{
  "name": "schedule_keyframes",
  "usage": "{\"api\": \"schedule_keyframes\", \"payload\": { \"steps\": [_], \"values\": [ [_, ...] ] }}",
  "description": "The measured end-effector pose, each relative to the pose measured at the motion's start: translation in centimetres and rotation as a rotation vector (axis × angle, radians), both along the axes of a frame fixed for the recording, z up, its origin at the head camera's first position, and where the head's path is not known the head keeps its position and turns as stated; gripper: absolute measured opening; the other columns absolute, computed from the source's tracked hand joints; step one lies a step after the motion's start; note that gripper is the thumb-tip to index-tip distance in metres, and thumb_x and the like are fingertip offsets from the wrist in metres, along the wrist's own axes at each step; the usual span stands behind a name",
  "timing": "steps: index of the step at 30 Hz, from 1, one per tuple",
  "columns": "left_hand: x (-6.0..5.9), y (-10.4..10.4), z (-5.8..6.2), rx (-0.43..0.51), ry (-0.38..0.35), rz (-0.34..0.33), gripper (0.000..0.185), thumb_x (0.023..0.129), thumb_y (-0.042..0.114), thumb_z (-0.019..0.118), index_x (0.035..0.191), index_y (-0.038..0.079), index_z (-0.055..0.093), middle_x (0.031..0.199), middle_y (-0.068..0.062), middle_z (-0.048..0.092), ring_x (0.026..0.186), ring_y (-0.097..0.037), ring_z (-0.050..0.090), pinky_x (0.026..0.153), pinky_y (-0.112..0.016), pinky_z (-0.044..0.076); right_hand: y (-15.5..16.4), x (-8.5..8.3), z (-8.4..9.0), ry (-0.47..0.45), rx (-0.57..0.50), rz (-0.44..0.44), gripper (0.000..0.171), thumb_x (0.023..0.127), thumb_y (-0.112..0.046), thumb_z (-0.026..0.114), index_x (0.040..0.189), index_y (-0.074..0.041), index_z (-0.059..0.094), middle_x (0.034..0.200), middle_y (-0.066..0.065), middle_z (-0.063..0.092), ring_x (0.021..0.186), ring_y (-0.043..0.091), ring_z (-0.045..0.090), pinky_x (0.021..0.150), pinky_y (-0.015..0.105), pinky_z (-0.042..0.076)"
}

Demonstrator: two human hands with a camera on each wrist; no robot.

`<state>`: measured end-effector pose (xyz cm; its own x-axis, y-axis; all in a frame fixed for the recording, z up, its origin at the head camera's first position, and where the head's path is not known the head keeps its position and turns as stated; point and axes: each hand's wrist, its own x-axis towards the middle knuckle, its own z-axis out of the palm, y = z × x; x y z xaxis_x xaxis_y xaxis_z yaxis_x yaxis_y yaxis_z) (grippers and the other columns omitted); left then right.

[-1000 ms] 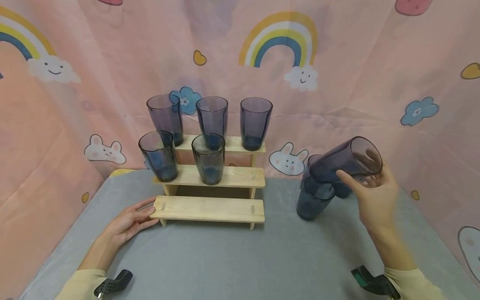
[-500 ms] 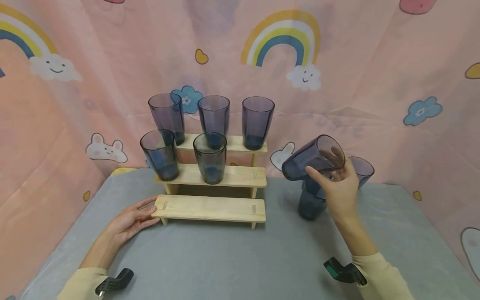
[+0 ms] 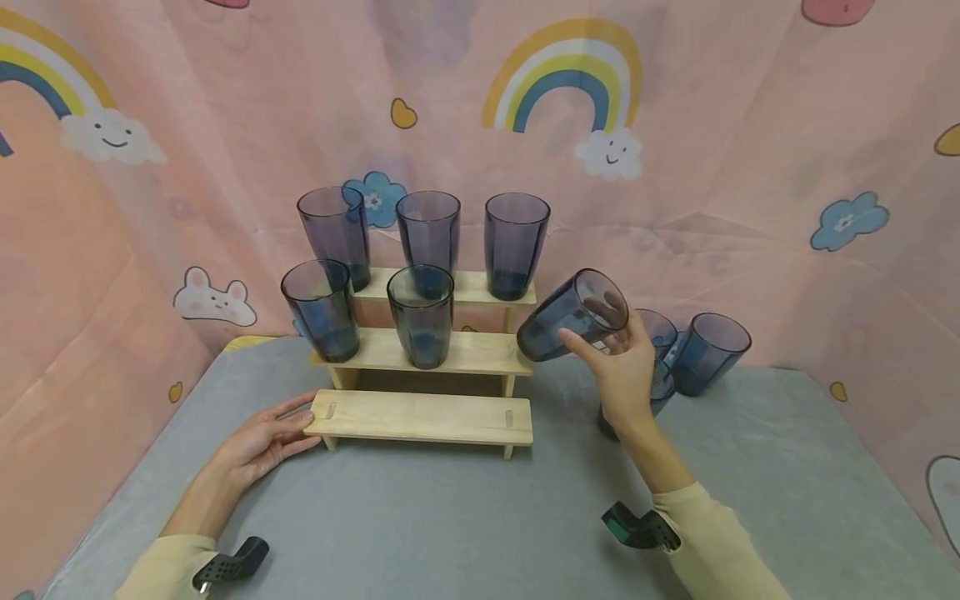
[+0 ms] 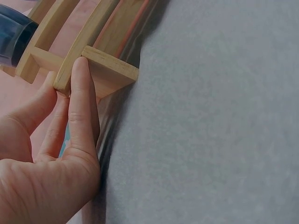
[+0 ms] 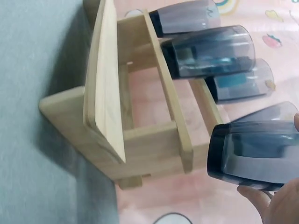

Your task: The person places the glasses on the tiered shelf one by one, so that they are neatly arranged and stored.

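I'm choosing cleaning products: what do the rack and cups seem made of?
Rack: apparently wood, pale and matte, with faint grain. Cups: glass or clear plastic, I can't tell which; smooth, shiny, dark-tinted, see-through walls.

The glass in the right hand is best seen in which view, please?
The head view: it shows the held glass tilted, from base to rim, in the right hand. The right wrist view is closer but cuts off its rim; the left wrist view lacks it.
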<state>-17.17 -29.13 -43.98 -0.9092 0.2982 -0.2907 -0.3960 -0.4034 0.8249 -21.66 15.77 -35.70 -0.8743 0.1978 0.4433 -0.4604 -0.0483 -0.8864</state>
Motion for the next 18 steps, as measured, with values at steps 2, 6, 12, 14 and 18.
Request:
{"api": "schedule_keyframes", "payload": {
  "steps": [2,6,12,14,18],
  "values": [
    [0.0,0.1,0.0,0.004,-0.002,0.002,0.03,0.101,-0.003,0.049,0.116,0.02,0.062,0.113,-0.002,0.062,0.103,-0.019,0.066,0.089,-0.035,0.056,-0.5,-0.1,-0.1,-0.013,0.01,0.016,0.069,0.08,0.008,0.076,0.14,-0.01,0.048,0.129,0.006,0.058,0.109,0.018,0.061,0.068,0.021,0.058],
    [0.1,0.1,0.1,0.0,0.002,0.004,0.029,0.1,-0.002,0.05,0.117,0.019,0.06,0.112,-0.002,0.063,0.102,-0.019,0.066,0.088,-0.034,0.057,-1.5,-0.3,-0.3,-0.047,0.049,0.032,0.071,0.08,0.003,0.078,0.143,-0.011,0.047,0.13,0.007,0.056,0.114,0.02,0.059,0.078,0.021,0.057],
    [0.0,0.3,0.1,-0.016,0.006,0.004,0.029,0.1,-0.001,0.052,0.119,0.02,0.059,0.112,-0.002,0.063,0.101,-0.019,0.066,0.087,-0.033,0.057,-2.0,-0.7,-0.3,-0.073,0.148,0.027,0.072,0.081,-0.008,0.081,0.144,-0.012,0.046,0.132,0.006,0.056,0.119,0.023,0.056,0.087,0.021,0.054],
    [0.0,0.3,0.1,-0.017,0.008,0.002,0.03,0.1,-0.001,0.052,0.122,0.019,0.057,0.113,-0.002,0.062,0.101,-0.018,0.066,0.088,-0.033,0.057,-2.1,-0.8,0.0,-0.08,0.175,0.035,0.073,0.081,-0.011,0.082,0.144,-0.012,0.046,0.132,0.006,0.055,0.12,0.024,0.055,0.09,0.024,0.054],
    [0.0,0.2,0.0,-0.02,0.006,0.009,0.031,0.1,-0.001,0.051,0.124,0.018,0.054,0.112,-0.002,0.062,0.101,-0.018,0.066,0.088,-0.033,0.057,-2.6,-0.9,0.6,-0.087,0.231,0.065,0.074,0.079,-0.013,0.084,0.144,-0.013,0.047,0.132,0.006,0.055,0.121,0.024,0.056,0.095,0.034,0.053]
  ]
}}
